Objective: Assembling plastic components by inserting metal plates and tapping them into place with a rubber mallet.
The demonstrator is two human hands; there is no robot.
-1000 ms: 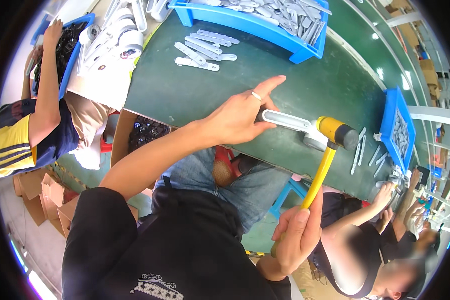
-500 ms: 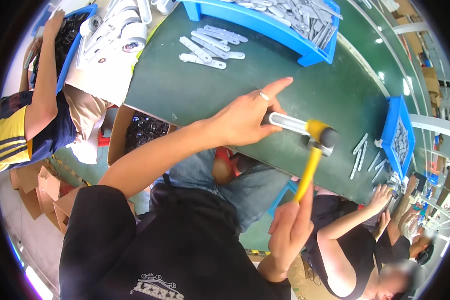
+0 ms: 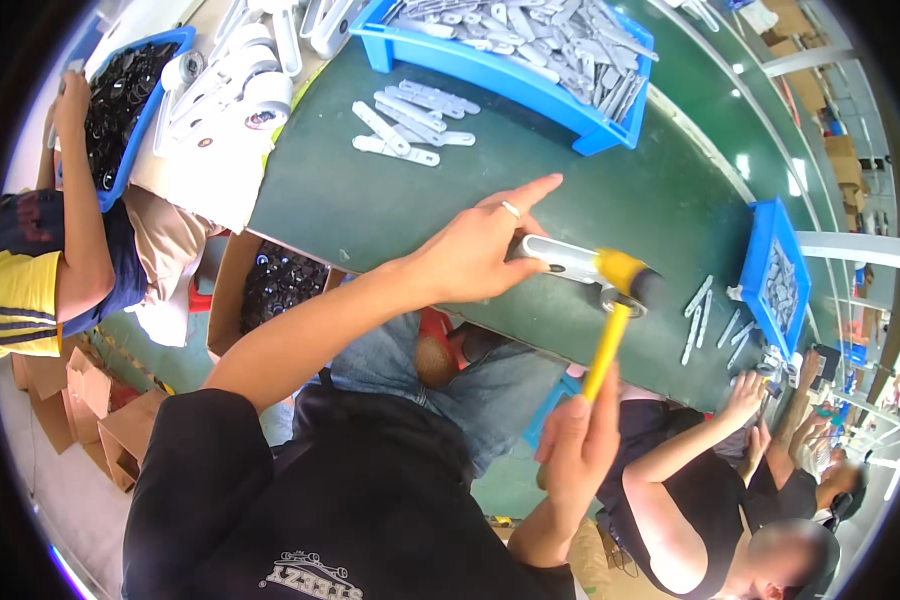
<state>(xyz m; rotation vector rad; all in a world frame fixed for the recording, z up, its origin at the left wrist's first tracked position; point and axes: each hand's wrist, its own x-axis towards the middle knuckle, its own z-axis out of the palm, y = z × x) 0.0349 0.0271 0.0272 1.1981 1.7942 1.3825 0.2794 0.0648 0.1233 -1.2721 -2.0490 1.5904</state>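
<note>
My left hand (image 3: pixel 470 250) grips one end of a long white and grey handle-like part (image 3: pixel 562 258) lying over the green table (image 3: pixel 360 225). Its thumb and lower fingers close on the part, while the index finger points away from it. In my right hand (image 3: pixel 578 445) is a mallet (image 3: pixel 607 355) with a yellow handle, held from below. The mallet's yellow and black head is over the far right end of the white part; blur hides whether they touch. That end of the part is mostly covered by the head.
Loose grey strips (image 3: pixel 410 118) lie beyond my hands, by a blue bin (image 3: pixel 480 65) full of similar strips. Another blue bin (image 3: pixel 760 245) stands right, near a co-worker's hand (image 3: pixel 743 400). At left are a co-worker's arm (image 3: pixel 82 215), a bin of black parts and a cardboard box (image 3: pixel 232 285).
The view has shifted slightly, so the bins and strips sit differently in it. My left hand still holds the white part; the mallet stays at its far end with a slightly changed tilt.
</note>
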